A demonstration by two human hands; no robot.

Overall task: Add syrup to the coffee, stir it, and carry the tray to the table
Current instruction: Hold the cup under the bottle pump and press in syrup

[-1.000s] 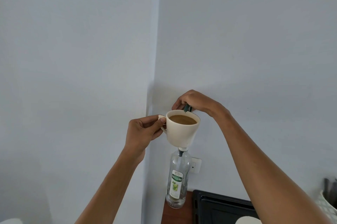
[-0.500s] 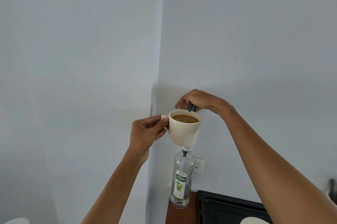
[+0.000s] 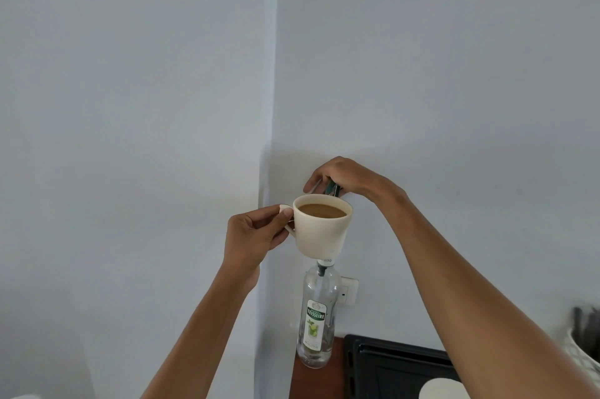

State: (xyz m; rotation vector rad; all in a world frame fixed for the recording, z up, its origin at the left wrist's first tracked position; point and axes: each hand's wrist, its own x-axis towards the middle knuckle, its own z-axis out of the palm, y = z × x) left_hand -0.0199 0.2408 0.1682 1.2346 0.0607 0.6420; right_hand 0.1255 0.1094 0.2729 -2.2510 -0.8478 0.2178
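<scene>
Could spill if the cup (image 3: 322, 229) tips, since brown coffee (image 3: 321, 211) fills it close to the top, or could miss if the pump head (image 3: 331, 187) squirts past the rim. Left hand (image 3: 256, 234) fingers pinched shut on the cup's handle, right hand (image 3: 344, 176) fingers wrapped down on the pump head behind the cup. Syrup bottle (image 3: 317, 314) standing below the cup on the brown counter (image 3: 313, 379), nearly empty with only a little at the bottom, beside the black tray (image 3: 396, 366).

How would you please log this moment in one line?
left hand: holds cup | right hand: on pump | bottle: upright, under cup
</scene>
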